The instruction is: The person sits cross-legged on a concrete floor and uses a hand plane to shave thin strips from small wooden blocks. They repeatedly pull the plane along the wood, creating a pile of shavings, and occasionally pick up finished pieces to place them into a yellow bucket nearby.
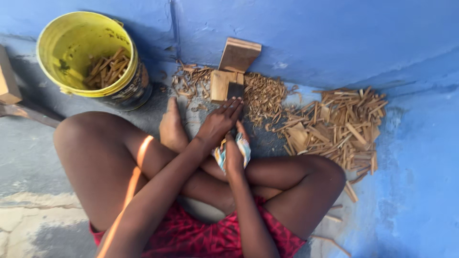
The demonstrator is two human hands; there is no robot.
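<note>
I sit cross-legged on a concrete floor against a blue wall. My left hand stretches forward with its fingers extended. The fingertips touch a small dark wood piece that leans on a pale wooden block. My right hand rests just behind it over my crossed legs, closed around a bundle of patterned white, blue and orange cloth. What the cloth covers is hidden. My bare foot lies left of the left hand.
A yellow bucket holding several cut wood sticks stands at the far left. A brown board leans on the wall. Curled shavings lie by the block, a pile of split sticks at right, and a plank end at the left edge.
</note>
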